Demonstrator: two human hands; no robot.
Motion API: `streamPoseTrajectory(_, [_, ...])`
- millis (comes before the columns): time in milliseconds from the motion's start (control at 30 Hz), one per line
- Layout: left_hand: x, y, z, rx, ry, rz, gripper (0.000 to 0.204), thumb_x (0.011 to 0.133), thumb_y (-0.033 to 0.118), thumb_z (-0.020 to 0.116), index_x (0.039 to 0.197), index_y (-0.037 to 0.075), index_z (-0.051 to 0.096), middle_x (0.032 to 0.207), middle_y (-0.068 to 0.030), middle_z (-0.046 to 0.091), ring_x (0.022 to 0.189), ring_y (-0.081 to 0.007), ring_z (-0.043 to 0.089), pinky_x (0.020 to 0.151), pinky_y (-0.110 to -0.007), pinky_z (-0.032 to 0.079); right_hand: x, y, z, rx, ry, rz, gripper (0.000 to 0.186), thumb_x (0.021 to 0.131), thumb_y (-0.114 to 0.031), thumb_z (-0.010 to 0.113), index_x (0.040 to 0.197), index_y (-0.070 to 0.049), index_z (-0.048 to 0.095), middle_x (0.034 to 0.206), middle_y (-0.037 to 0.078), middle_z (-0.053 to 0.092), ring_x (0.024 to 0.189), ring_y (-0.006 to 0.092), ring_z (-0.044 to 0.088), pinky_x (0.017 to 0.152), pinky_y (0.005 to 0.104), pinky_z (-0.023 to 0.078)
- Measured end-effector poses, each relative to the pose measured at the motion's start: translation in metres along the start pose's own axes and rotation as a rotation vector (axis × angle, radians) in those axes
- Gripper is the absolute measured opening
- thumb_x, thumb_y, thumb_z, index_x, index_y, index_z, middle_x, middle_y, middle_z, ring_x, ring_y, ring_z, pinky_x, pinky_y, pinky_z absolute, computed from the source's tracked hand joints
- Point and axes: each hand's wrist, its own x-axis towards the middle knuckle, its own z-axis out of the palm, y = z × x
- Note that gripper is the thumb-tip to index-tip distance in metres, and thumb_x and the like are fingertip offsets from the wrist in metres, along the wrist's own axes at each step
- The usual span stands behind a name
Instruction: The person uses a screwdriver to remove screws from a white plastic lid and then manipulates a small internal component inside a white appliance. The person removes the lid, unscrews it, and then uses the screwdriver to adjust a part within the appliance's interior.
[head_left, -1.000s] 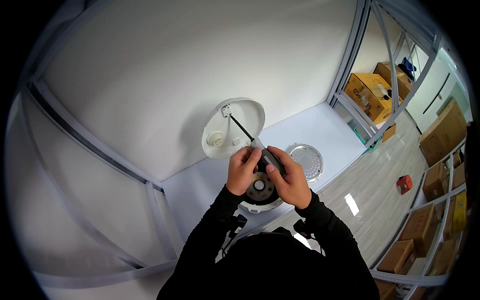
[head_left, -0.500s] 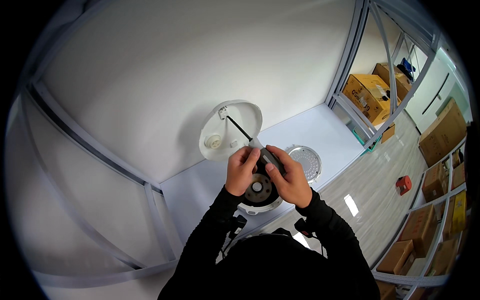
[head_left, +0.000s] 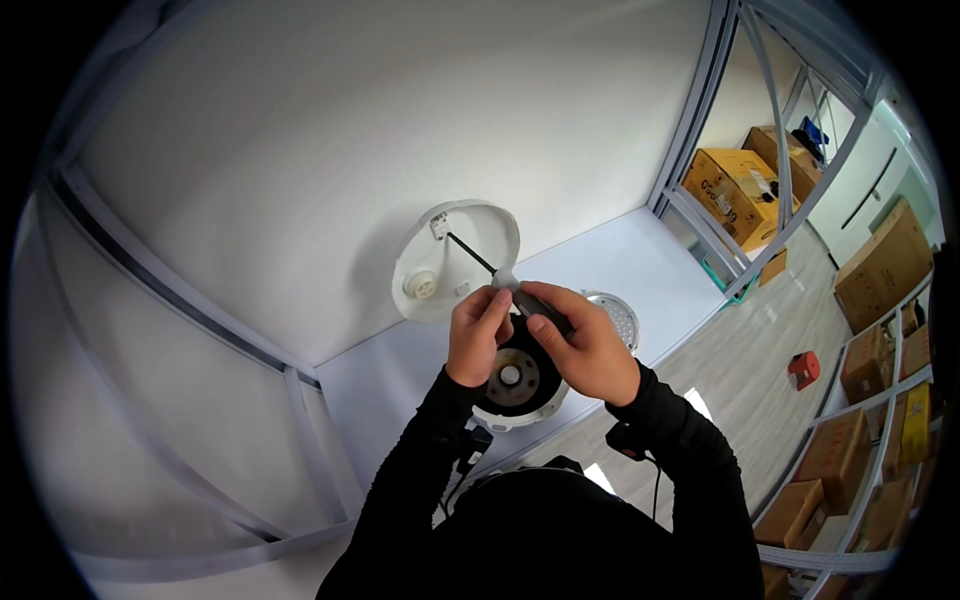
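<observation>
A screwdriver (head_left: 473, 256) with a long dark shaft and a grey handle slants up to the left between my hands. Its tip is at the small white hinge piece inside the upper edge of a raised white lid (head_left: 490, 232). My right hand (head_left: 592, 348) wraps the handle. My left hand (head_left: 472, 338) is closed around the front of the handle by the shaft. Under my hands stands the white rice cooker body (head_left: 518, 422), open, with its round heating plate (head_left: 528, 374) showing. My hands hide part of the body and the lid's lower edge.
A silver perforated disc (head_left: 624, 320) lies on the white table (head_left: 665, 255), right of the cooker and partly behind my right hand. A white wall rises behind. Cardboard boxes (head_left: 735, 195) and a loaded shelf stand to the right, with a red object (head_left: 803, 370) on the floor.
My right hand has turned and shifted slightly right around the screwdriver handle, its elbow side moving outward. It now covers more of the perforated disc. The tip stays at the lid's hinge piece.
</observation>
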Motion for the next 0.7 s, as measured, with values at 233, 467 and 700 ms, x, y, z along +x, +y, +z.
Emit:
streamPoseTrajectory(233, [0.003,0.009,0.012,-0.08,0.074,-0.036,0.034,0.107,0.032,0.061,0.084,0.008,0.056,0.064,0.0068,0.041,0.052,-0.0056,0.034,0.05,-0.026,0.027,-0.001,-0.026,0.006,-0.341,0.087,-0.198,0.041,0.086,0.001,0.073,0.126,-0.001,0.065,0.113,0.018,0.07,0.096,0.0366,0.07,0.085,0.0393,0.057])
streamPoseTrajectory(467, [0.011,0.001,-0.015,-0.191,-0.1,-0.065,0.032,0.106,0.043,0.061,0.098,0.012,0.065,0.078,0.0065,0.056,0.068,-0.0066,0.054,0.06,-0.024,0.042,0.007,-0.019,0.001,-0.622,0.098,-0.503,0.053,0.076,0.0,0.078,0.127,-0.003,0.063,0.118,0.016,0.066,0.103,0.0394,0.068,0.078,0.0415,0.058])
streamPoseTrajectory(700, [0.003,0.023,0.016,-0.198,0.03,-0.153,0.043,0.105,0.045,0.062,0.113,0.002,0.067,0.085,0.0019,0.067,0.069,-0.0067,0.061,0.064,-0.023,0.049,0.0,-0.027,0.006,-0.381,0.069,0.039,0.068,0.092,-0.043,0.078,0.143,-0.007,0.052,0.136,0.023,0.061,0.1,0.0378,0.072,0.081,0.0394,0.06])
